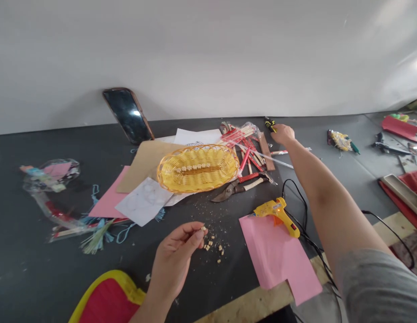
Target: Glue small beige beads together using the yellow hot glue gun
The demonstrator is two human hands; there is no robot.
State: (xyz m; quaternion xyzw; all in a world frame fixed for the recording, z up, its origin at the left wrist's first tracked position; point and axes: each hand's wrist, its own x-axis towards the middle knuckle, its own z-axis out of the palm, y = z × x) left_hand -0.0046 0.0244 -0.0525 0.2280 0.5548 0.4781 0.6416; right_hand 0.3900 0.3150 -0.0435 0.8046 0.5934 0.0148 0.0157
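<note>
My left hand [175, 258] pinches a small piece of pale wood [203, 228] between thumb and fingertips. Just beyond it, several similar cut wood bits [210, 243] lie on the dark table among crumbs. My right hand [284, 134] reaches to the back of the table, its fingers closed around the handles of yellow-and-black pliers [269, 124]. A yellow woven basket [228, 180] stands in the middle, with a row of small pale pieces [193, 168] inside. In front of the basket lie pruning shears [228, 192], one handle red.
A yellow glue gun [277, 211], its cord trailing right, rests on pink paper [269, 255]. Wrapped chopsticks [244, 139] are heaped behind the basket. A phone [129, 115] leans against the back wall. Papers, tassels [97, 235] and plastic bags [54, 172] lie left.
</note>
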